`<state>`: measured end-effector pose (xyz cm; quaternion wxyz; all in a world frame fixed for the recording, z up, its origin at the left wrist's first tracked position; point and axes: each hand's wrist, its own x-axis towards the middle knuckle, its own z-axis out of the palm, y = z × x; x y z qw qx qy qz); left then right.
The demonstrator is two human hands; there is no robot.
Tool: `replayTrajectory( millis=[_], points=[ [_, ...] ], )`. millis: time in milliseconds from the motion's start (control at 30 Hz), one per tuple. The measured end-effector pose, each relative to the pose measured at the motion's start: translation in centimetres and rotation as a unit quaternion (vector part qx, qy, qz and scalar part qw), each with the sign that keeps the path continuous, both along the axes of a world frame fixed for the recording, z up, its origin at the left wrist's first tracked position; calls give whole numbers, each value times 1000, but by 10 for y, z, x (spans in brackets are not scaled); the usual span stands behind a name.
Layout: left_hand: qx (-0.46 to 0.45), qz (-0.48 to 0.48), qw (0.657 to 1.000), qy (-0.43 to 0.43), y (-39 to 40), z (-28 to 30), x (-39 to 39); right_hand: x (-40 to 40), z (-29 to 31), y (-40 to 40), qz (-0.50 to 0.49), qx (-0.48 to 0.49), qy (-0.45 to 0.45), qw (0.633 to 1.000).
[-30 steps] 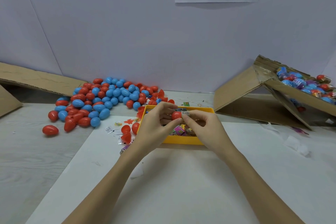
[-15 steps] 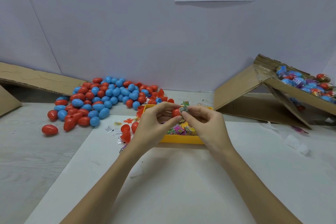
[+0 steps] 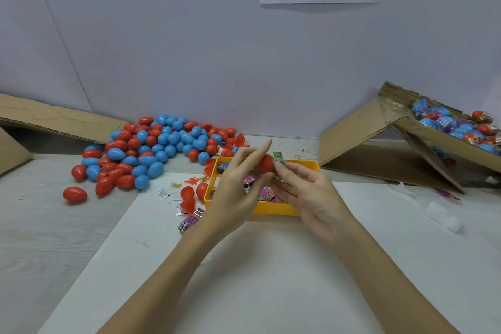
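Note:
My left hand (image 3: 238, 184) holds a red plastic egg half (image 3: 266, 163) above a yellow tray (image 3: 273, 208), its index finger pointing up. My right hand (image 3: 306, 190) pinches a small green and silver wrapped packet (image 3: 279, 164) against the egg half's open side. Inside the yellow tray lie several small wrapped packets, pink (image 3: 268, 195) and blue (image 3: 221, 166). Both hands hover over the tray's middle and hide part of its contents.
A heap of red and blue plastic eggs (image 3: 151, 149) lies at the back left. Loose red egg halves (image 3: 188, 198) and wrappers sit left of the tray. An open cardboard box (image 3: 379, 149) at right holds wrapped eggs (image 3: 455, 125). Cardboard flap (image 3: 54, 122) at far left.
Both hands have lifted slightly above the tray. The left index finger has straightened upward, and the packet now sits against the red egg half's opening.

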<state>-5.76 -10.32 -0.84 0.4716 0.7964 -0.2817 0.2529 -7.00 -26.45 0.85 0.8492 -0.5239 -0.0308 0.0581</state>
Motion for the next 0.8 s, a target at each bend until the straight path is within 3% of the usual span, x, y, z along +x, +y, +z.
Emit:
replayTrajectory(
  millis=[100,433,800],
  points=[
    [-39,13,999,0,-2,0,-3,-1,3,1,30,56,39,997],
    [-32,-3,999,-35,-2,-1,2,-6,5,14,78,198,172,962],
    [-75,-25,997,4,2,1,5,-9,8,17,82,216,241,943]
  ],
)
